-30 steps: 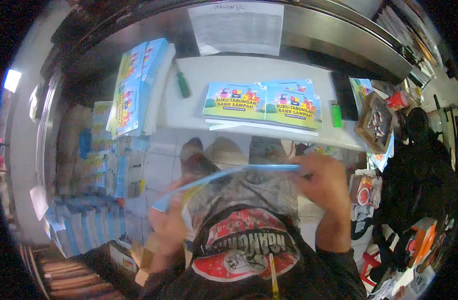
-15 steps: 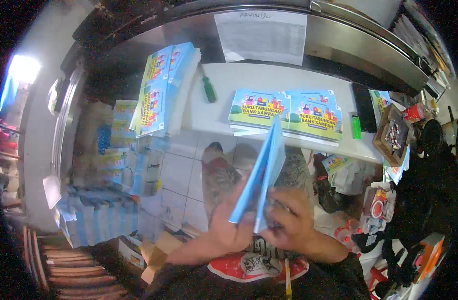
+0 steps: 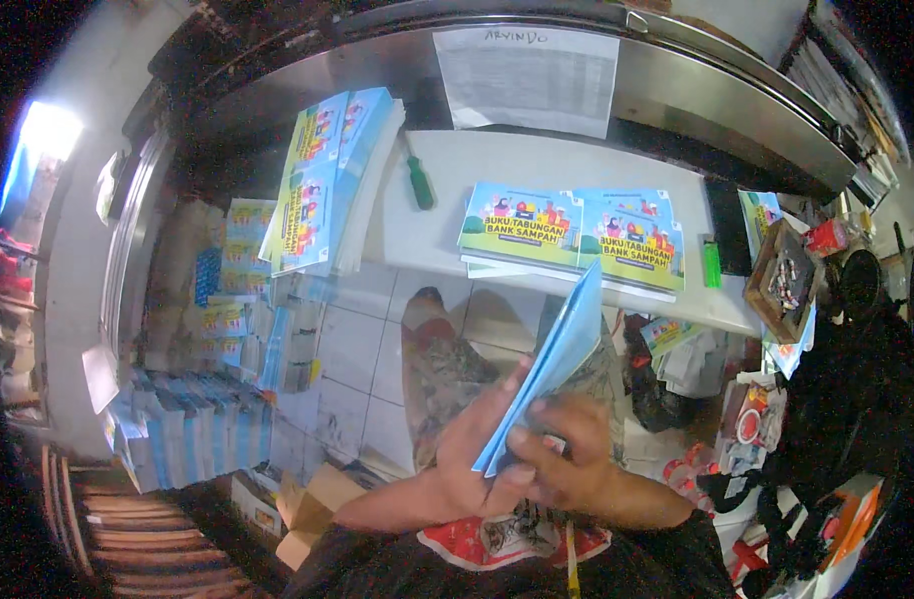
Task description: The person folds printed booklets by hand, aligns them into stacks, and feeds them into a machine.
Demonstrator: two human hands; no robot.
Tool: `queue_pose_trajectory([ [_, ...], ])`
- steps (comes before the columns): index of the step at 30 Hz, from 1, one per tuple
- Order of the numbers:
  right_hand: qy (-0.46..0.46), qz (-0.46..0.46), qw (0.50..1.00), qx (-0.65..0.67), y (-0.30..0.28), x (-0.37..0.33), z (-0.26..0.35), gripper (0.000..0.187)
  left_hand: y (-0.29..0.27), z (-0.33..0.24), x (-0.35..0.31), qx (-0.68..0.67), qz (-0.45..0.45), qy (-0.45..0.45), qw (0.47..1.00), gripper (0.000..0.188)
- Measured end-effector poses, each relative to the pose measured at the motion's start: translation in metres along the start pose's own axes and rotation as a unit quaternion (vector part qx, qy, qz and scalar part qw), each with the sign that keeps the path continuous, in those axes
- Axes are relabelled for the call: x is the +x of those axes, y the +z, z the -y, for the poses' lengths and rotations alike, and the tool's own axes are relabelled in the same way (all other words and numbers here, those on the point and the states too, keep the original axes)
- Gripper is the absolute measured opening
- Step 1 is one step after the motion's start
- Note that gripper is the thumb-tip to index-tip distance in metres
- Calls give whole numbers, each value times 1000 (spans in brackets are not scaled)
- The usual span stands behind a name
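Both hands grip one thin blue booklet (image 3: 557, 359), folded and standing on edge above my lap just short of the white table (image 3: 577, 160): left hand (image 3: 477, 449) cups it from below with fingers closed on the fold, right hand (image 3: 567, 464) pinches its lower edge between thumb and fingers. To crease it well, I judge the paper edges should be kept flush and the pinch drawn firmly along the fold. Beyond lie flat glossy printed covers (image 3: 572, 235), a fanned booklet stack (image 3: 327, 180), a green screwdriver (image 3: 418, 182), and bundled booklets (image 3: 182, 429) on the tiled floor.
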State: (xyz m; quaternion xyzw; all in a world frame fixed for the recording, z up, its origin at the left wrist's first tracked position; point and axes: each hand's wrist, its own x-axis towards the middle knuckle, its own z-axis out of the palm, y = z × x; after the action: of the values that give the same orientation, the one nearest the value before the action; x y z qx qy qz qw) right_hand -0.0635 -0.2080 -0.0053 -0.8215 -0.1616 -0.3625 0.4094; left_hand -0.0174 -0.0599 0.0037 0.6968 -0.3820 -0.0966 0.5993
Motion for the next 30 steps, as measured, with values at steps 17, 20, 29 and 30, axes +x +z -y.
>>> queue_pose_trajectory([
  [17,-8,74,997,-4,-3,2,4,43,-1,-4,2,1,-65,17,998,49],
  [20,-15,99,995,-13,-8,5,3,49,-3,-8,4,-8,-55,-12,998,50],
  [29,238,-144,947,160,-46,20,-14,49,-28,4,-6,-113,8,-24,993,31],
  [30,302,-66,892,329,-50,22,-17,43,-27,2,-6,-170,-13,-23,985,27],
])
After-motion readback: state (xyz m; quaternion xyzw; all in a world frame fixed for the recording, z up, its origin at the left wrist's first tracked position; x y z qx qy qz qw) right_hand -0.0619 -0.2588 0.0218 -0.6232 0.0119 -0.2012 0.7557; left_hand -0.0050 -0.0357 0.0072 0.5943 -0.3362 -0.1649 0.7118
